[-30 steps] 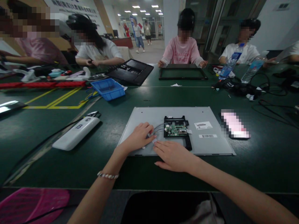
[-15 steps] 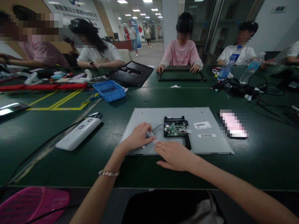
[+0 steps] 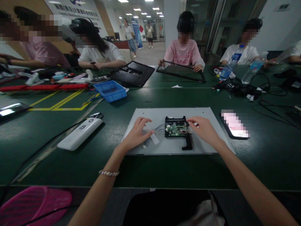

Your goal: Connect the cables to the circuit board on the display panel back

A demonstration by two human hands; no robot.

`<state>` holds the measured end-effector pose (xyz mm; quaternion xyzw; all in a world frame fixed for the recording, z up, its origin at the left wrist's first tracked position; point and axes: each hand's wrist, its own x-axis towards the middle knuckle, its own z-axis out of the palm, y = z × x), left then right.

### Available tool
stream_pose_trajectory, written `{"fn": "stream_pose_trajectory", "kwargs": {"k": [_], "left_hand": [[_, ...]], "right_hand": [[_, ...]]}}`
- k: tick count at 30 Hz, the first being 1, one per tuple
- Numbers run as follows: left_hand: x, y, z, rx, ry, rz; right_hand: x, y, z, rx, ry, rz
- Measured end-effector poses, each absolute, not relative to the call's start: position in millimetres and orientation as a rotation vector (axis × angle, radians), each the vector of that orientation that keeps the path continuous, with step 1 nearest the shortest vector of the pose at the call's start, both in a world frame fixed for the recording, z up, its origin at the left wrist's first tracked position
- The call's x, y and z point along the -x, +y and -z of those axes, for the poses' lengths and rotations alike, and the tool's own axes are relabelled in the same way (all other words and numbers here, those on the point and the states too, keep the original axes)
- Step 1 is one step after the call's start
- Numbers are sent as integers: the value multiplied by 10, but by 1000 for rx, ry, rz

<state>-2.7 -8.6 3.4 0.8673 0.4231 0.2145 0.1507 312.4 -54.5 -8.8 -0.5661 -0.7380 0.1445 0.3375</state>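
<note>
A grey metal panel (image 3: 211, 146) lies flat on the green table. On it sits a black plastic bracket (image 3: 187, 145) framing a green circuit board (image 3: 175, 130). My left hand (image 3: 135, 135) is open over the panel's left part, fingers apart. Its thumb tip is at a pale tape strip (image 3: 154, 138) beside thin grey cables (image 3: 160, 127) running to the board. My right hand (image 3: 204, 128) has its fingertips pinched at the bracket's upper right corner; the exact contact is partly hidden.
To the left lies a white power bank (image 3: 80, 133) with a cable. A phone (image 3: 235, 125) rests right of the panel. Beyond are a blue basket (image 3: 111, 91) and water bottles (image 3: 231, 64). Across the table a person holds a black frame (image 3: 181, 74). Below left is a pink basket (image 3: 56, 201).
My right hand has moved from the tape strip up and right to the bracket's corner. My left fingers have spread off the strip. The person opposite has tilted up the black frame.
</note>
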Motion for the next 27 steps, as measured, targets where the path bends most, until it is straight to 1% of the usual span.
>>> {"fn": "stream_pose_trajectory", "kwargs": {"k": [3,7,15,20,22,27], "left_hand": [[63,-25,14,-2475,1316,-700],[108,41,91,-2494,1368,-677],[98,30,75,-2594,1237,-507],[100,38,90,-2621,1208,-487],[104,50,109,-2608,1216,-494],[104,65,140,-2540,1270,-523]], "right_hand": [[-3339,-457,172,1612,-1884,-509],[-3377,-459,218,1611,-1996,-660],[-3306,-452,264,1645,-2056,-638],[-3404,-447,215,1697,-1945,-789],[-3491,-437,192,1763,-1900,-753],[-3701,-413,204,1967,-1870,-515]]}}
